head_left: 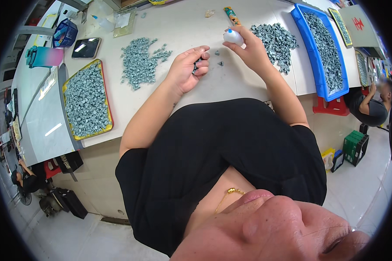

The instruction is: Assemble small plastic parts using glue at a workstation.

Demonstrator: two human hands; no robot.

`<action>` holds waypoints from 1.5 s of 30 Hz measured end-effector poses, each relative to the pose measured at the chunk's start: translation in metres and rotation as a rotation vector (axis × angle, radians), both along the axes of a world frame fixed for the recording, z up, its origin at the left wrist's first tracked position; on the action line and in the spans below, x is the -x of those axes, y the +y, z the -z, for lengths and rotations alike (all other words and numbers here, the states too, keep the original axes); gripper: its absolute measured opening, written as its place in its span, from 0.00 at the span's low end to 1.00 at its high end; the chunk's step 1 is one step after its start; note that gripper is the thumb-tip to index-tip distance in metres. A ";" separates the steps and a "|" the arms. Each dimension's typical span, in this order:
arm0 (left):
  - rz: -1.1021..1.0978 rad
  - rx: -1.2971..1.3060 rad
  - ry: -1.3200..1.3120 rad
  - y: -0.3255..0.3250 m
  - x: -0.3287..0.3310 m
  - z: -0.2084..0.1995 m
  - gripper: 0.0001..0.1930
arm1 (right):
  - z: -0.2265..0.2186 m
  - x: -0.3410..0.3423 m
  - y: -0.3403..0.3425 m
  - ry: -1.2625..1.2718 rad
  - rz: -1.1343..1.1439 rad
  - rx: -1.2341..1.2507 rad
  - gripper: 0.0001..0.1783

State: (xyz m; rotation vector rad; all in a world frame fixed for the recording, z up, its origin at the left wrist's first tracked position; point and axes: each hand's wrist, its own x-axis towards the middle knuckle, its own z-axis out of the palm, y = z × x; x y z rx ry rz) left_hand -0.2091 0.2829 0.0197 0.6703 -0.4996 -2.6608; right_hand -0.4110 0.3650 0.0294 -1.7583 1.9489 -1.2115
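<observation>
One white bottle (235, 39), blue-tipped, is pinched between the thumb and fingers of the right hand (251, 47), above a white table (183, 26). The left hand (186, 68) curls around dark stones (196, 66). Loose stones (221, 64) lie between the hands. Left, a stone pile (139, 63), a phone (86, 48) and a yellow tray (93, 132); right, another pile (274, 43) and a stone-filled blue tray (308, 44).

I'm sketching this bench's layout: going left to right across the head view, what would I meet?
Teal-and-pink bottle → yellow-rimmed tray of stones → loose stone pile → left hand → white bottle in the right hand → second stone pile → blue tray of stones.
</observation>
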 end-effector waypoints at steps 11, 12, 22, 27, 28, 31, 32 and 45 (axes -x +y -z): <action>-0.060 0.048 0.023 -0.001 0.003 -0.006 0.13 | -0.003 0.001 0.005 0.134 -0.075 0.060 0.19; -0.059 0.059 0.052 -0.001 0.002 -0.006 0.12 | -0.002 0.000 0.003 0.159 -0.069 0.116 0.20; -0.093 -0.024 0.112 -0.007 0.000 0.007 0.09 | -0.007 -0.004 0.006 0.232 -0.026 0.060 0.21; -0.082 -0.039 0.123 -0.007 0.000 0.003 0.07 | -0.016 -0.004 0.005 0.222 -0.027 0.171 0.19; -0.083 -0.040 0.124 -0.007 0.000 0.004 0.07 | -0.016 -0.003 0.005 0.223 -0.027 0.170 0.19; -0.094 -0.070 0.125 -0.007 0.001 0.007 0.08 | -0.015 0.001 0.004 0.222 -0.062 0.190 0.19; -0.097 -0.059 0.100 -0.007 0.001 0.006 0.09 | -0.015 0.003 0.003 0.279 -0.067 0.218 0.19; -0.115 0.049 -0.042 -0.002 0.003 0.003 0.12 | -0.041 -0.003 0.004 0.773 -0.011 0.293 0.16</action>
